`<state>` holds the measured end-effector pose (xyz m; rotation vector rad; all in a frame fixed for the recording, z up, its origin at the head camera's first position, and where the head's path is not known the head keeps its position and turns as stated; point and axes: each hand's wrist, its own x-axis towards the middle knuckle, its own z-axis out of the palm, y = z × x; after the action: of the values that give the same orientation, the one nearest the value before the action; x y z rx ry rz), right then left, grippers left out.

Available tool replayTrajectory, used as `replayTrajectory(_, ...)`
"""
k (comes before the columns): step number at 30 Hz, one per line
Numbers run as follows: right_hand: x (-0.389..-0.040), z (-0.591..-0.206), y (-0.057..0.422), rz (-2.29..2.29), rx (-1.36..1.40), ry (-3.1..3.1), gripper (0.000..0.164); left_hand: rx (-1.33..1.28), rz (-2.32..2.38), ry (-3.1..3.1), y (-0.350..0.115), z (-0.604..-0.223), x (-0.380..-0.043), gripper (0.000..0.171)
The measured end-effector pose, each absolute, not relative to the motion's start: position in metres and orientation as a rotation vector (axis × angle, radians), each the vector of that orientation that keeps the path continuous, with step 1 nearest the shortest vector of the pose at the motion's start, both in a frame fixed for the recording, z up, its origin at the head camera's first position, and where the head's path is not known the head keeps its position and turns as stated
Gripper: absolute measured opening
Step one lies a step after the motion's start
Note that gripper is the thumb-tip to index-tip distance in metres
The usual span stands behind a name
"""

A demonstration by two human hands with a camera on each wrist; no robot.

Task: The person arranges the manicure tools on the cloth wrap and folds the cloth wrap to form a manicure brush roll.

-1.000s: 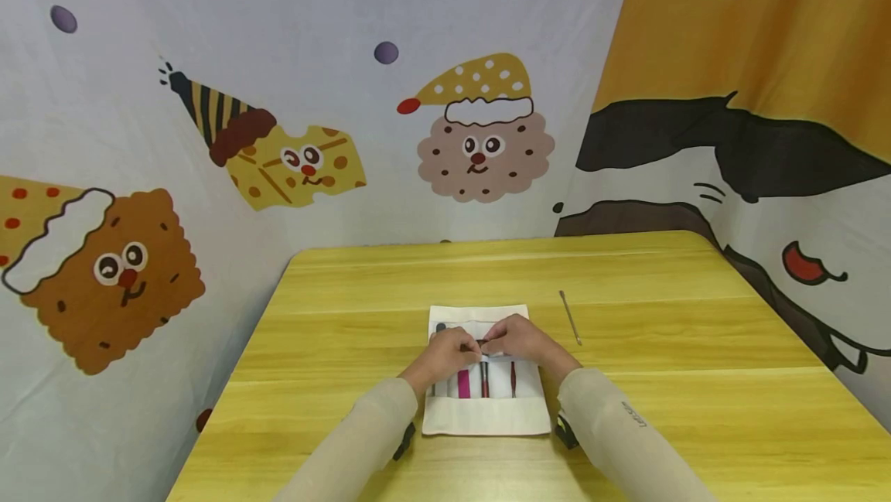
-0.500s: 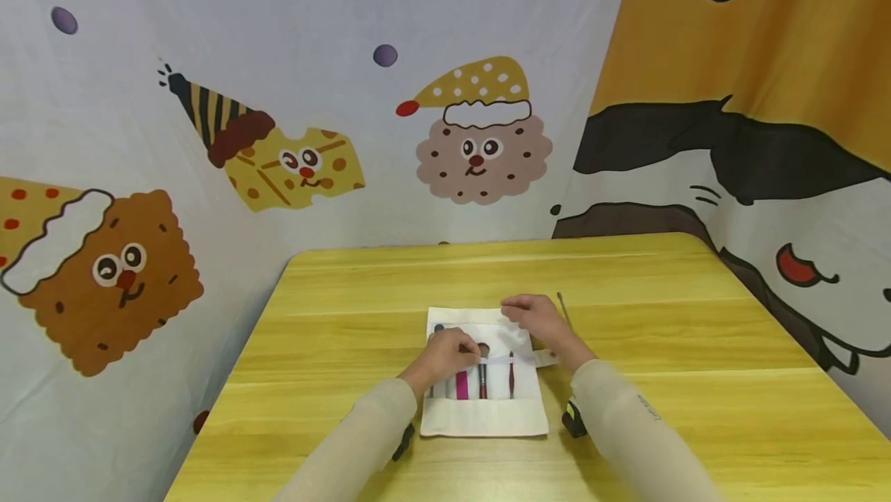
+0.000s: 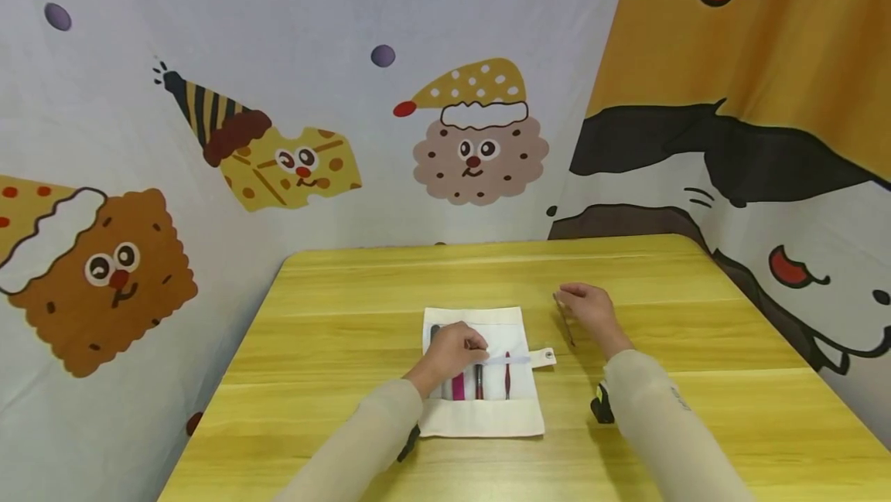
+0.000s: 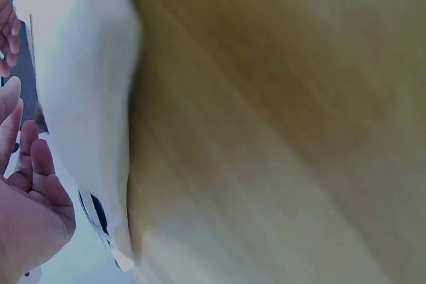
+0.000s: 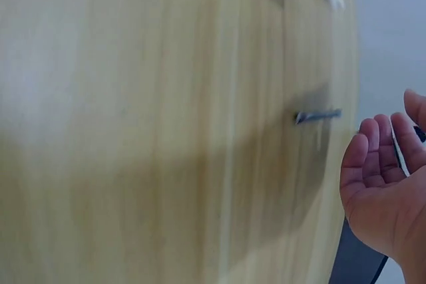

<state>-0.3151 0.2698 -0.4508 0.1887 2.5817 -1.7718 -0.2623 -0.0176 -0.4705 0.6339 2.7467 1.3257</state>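
A cream fabric tool roll [image 3: 487,418] lies unfolded on the table. My left hand [image 3: 455,347] is over its upper left part, fingers loosely bent, with thumb and fingertips apart in the left wrist view. Under the white elastic band [image 3: 511,360] sit a slim dark red tool [image 3: 507,378], a red-handled brush [image 3: 479,384] and a pink strip [image 3: 458,387]. The brush's head is hidden by the hand. My right hand [image 3: 588,309] is at the upper end of a thin metal rod [image 5: 318,116] lying on the table; the right wrist view shows its fingers relaxed and apart from the rod.
A short strap with a metal snap [image 3: 549,356] sticks out from the roll's right side. A dark-headed tool [image 3: 435,330] shows at the roll's left edge. The wood-grain table [image 3: 334,293] ends at a printed cartoon curtain [image 3: 390,216].
My right hand has left the roll and moved right to the metal rod, uncovering the snap strap. The left hand has stayed over the roll, its fingers lifting slightly.
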Motion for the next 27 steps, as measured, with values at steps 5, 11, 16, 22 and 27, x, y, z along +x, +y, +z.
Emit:
replayTrajectory(5,-0.315,-0.457,0.276,-1.659,0.249,2.639,0.046,0.641,1.283,2.747,-0.014,-0.472,-0.260,0.004)
replayTrajectory(11,-0.317,-0.465,0.280,-1.580,0.283,2.666,0.044,0.636,1.264,2.748,-0.014,-0.475,-0.260,0.004)
replayTrajectory(16,-0.319,-0.468,0.279,-1.570,0.264,2.662,0.044,0.620,1.203,2.778,-0.013,-0.477,-0.260,0.004)
replayTrajectory(22,-0.321,-0.472,0.277,-1.529,0.277,2.715,0.042,0.624,1.122,2.822,-0.010,-0.475,-0.259,0.004)
replayTrajectory(27,-0.321,-0.473,0.275,-1.531,0.264,2.742,0.041,0.624,1.031,2.860,-0.009,-0.476,-0.258,0.006)
